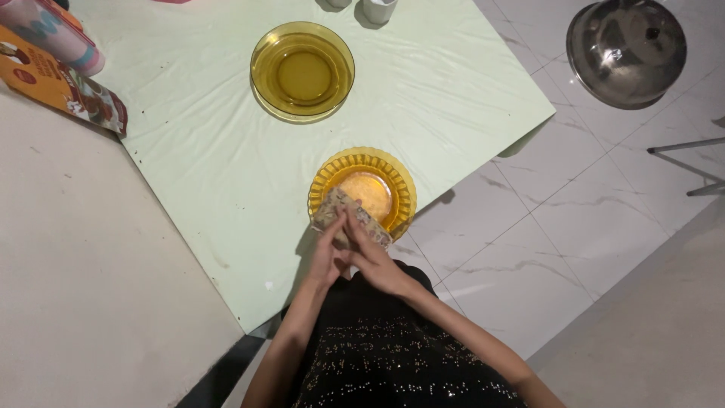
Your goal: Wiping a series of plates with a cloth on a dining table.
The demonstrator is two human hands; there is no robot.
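A person seen from above stands at the corner of a pale green table [226, 166], both hands meeting over a small patterned cloth [340, 215]. The left hand [326, 257] and the right hand [375, 261] each have fingers curled and pinched on the cloth, gripping it between them. The cloth lies against the near edge of an amber ribbed glass plate [362, 193], which sits at the table's corner. Further back on the table is a larger yellow glass bowl [302, 72], well apart from the plate. At the far left edge lies an orange printed packet [64, 87]. On the white marble floor to the right rests a steel domed lid [625, 51].
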